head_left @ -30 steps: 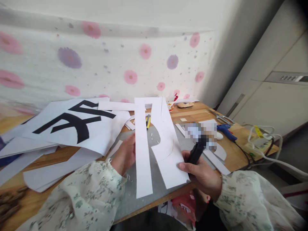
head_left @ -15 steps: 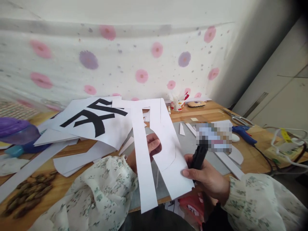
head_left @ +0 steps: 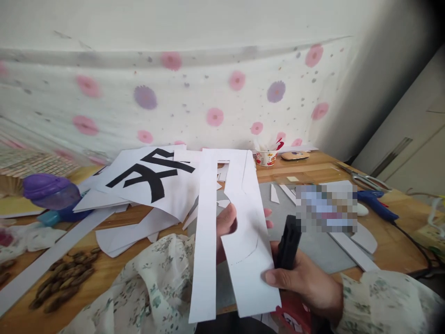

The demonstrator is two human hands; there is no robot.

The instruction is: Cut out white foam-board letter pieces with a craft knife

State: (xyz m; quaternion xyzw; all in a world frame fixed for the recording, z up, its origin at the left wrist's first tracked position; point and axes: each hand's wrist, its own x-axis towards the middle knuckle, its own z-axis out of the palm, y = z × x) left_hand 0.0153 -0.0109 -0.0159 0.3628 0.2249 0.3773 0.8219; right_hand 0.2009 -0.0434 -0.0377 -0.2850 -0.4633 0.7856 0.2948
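Observation:
A white foam-board cutout (head_left: 248,273) with two long legs and a slot between them is held up before me, marked with curved pencil lines on its wider leg. My left hand (head_left: 226,220) grips that leg from behind: the thumb shows in the slot and fingertips show past the right edge. My right hand (head_left: 304,280) is closed around a black utility knife (head_left: 289,246), standing upright; its blade cannot be made out. The right thumb also presses on the board's lower right edge. Behind lies a white sheet with bold black lettering (head_left: 153,178).
A grey cutting mat (head_left: 313,250) with white offcuts lies under the board. At right are scissors (head_left: 365,178) and a blue glue gun (head_left: 377,204). A paper cup (head_left: 267,158) stands at the back. At left are a purple-lidded bottle (head_left: 52,190) and brown pods (head_left: 64,278).
The cutout has turned more upright, its lower end swinging slightly left. My left hand has moved to grip the wider leg, with fingertips now past its right edge. The view has shifted slightly.

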